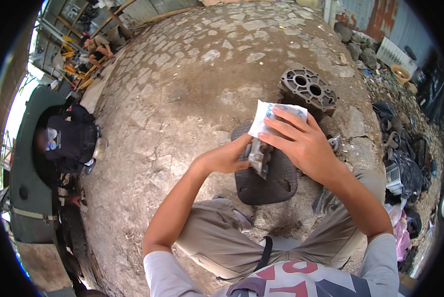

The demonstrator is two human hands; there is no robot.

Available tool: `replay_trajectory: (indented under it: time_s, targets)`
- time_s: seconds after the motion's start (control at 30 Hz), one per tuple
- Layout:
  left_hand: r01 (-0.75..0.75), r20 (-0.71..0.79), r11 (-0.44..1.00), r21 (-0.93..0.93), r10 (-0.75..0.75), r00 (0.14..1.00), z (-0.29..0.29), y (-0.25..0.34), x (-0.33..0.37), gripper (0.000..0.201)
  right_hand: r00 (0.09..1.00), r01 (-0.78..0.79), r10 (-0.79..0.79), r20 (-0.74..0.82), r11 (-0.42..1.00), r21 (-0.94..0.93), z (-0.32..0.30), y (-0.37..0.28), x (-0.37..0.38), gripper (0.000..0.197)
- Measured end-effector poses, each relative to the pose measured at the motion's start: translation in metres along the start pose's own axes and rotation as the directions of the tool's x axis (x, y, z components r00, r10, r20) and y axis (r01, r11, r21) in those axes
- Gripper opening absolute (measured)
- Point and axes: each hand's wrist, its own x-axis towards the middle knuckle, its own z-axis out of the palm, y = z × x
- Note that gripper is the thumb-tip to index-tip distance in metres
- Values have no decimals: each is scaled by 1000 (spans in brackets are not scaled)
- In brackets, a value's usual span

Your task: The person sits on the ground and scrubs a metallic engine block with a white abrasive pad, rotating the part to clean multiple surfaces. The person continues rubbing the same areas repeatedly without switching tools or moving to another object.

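My left hand (225, 156) is closed around the near side of a grey metal part (258, 159), a narrow casting with notches along its edge. My right hand (304, 146) presses a white paper sheet (259, 120) with blue print over the part's far end; it looks like the back of sandpaper. The fingers of that hand lie across the sheet, and its underside is hidden. Beneath both hands a worn black mat (266, 190) lies on the ground between my feet. Just beyond sits a heavy metal housing (306, 88) with two round bores, resembling an engine block.
Stone-and-dirt ground (182, 99) surrounds me. At left, a person in dark clothes (73, 141) crouches by a dark green vehicle panel (31, 183). Another person (97, 48) sits far left. Black bags (408, 168), a plastic basket (394, 179) and rubble line the right side.
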Motion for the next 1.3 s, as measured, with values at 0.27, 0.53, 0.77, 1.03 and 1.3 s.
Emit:
replay_trajectory:
  time_s: [0.27,0.53,0.77,1.03,1.3]
  targets:
    - [16,-272,999,49,-2,962,-6,5,-8,42,1000,5,-4,-27,998,55,1,-3,0,40]
    - [25,-321,998,54,-6,947,-4,-2,-2,33,1000,25,-23,-18,995,101,3,-6,-7,38]
    - [11,-295,1000,-23,-17,955,-12,6,-6,23,999,45,-42,-34,995,84,5,-9,-7,40]
    - [161,-443,987,-23,-155,883,-18,22,-16,17,998,29,-27,-53,999,46,4,-8,-3,39]
    - [-183,-790,978,-105,29,612,-16,75,-39,7,1000,2,-1,-29,999,34,0,-7,-1,37]
